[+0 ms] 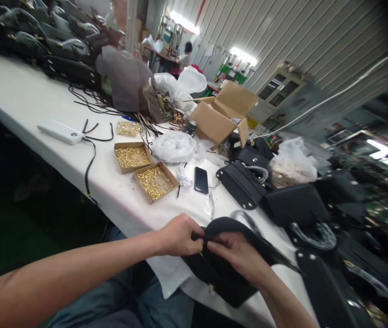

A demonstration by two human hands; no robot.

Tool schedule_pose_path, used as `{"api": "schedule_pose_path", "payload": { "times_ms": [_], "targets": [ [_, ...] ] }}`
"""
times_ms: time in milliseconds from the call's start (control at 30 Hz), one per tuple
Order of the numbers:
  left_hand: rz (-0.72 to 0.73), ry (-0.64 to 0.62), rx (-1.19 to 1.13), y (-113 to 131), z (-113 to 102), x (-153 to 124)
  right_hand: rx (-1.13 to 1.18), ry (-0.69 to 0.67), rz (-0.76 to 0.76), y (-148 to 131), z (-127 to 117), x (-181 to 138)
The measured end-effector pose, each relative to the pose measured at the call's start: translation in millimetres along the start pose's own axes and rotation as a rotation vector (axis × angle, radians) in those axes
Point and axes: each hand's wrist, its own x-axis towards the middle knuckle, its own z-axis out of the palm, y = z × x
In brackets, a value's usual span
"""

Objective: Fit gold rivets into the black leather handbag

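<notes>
A black handbag (230,284) lies tilted at the table's front edge, over my lap. My left hand (182,236) is closed in a pinch on the bag's upper edge. Close beside it, my right hand (237,253) also grips the bag, its thumb near the left fingertips and its other fingers reaching inside the black material. Whether a small part sits between the fingertips is too dark to tell. Beyond my hands stand two shallow cardboard boxes, the nearer box (174,186) and the farther box (116,157), both holding small gold metal pieces.
A black phone (201,180) lies on the white table (122,196). Left of the boxes is a white power bank (60,132) with a cable. Several black handbags (296,205) crowd the right side; an open carton (211,122) and plastic bags (173,146) stand farther back.
</notes>
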Motion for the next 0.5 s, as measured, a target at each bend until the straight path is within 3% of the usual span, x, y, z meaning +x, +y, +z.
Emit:
{"api": "schedule_pose_path", "payload": {
  "times_ms": [100, 267, 400, 500],
  "targets": [
    [-0.017, 0.017, -0.015, 0, 1, 0, -0.173, 0.000, -0.080, -10, -2, -2],
    [-0.022, 0.014, -0.036, 3, -7, 3, -0.562, 0.203, -0.226, -37, -13, -19],
    [-0.020, -0.036, -0.082, 2, -14, 8, -0.518, 0.268, -0.316, -80, -18, -22],
    [-0.029, -0.037, -0.042, 0, -15, 16, -0.400, 0.314, -0.470, -126, -2, 6]
  ]
}}
